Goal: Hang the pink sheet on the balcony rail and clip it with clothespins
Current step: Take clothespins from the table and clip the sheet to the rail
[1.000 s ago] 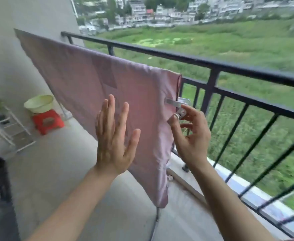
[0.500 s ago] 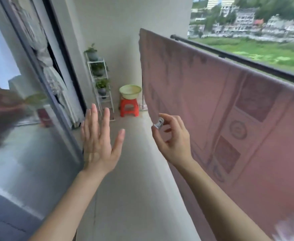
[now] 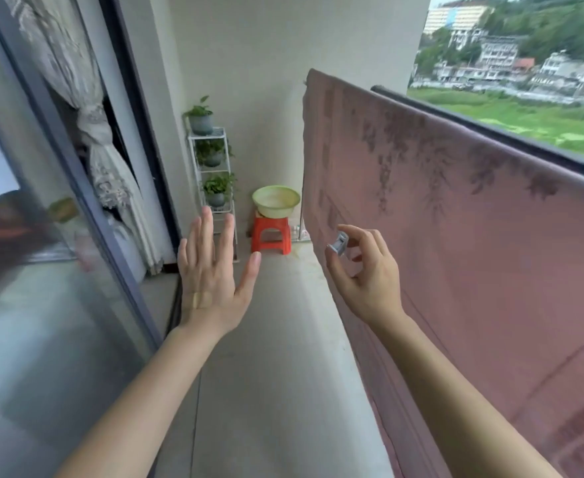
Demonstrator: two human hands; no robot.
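While the glass sliding door (image 3: 42,270) fills the left side with a pale curtain (image 3: 104,160) bunched behind it, the view looks along the balcony much as it did half a second ago, though everything far now sits a little higher and nearer. At the far end a white plant rack (image 3: 214,174) holds three potted plants, and just right of it a pale green basin (image 3: 276,201) rests on a red plastic stool (image 3: 271,234). The left hand (image 3: 211,274) is raised over the concrete floor (image 3: 266,374), flat and empty with fingers spread, palm turned away, touching nothing, in the same pose as before. The right hand (image 3: 363,274) pinches a small grey clothespin (image 3: 338,243) between thumb and forefinger, just beside the cloth but apart from it, as it was half a second ago; a second ago it was at the sheet's near edge by a clip already on the cloth. The pink sheet (image 3: 473,253) hangs draped along the right side, reaching the far wall, faint leaf print across its upper part. The dark balcony rail (image 3: 490,124) shows behind its top edge, with green fields beyond.
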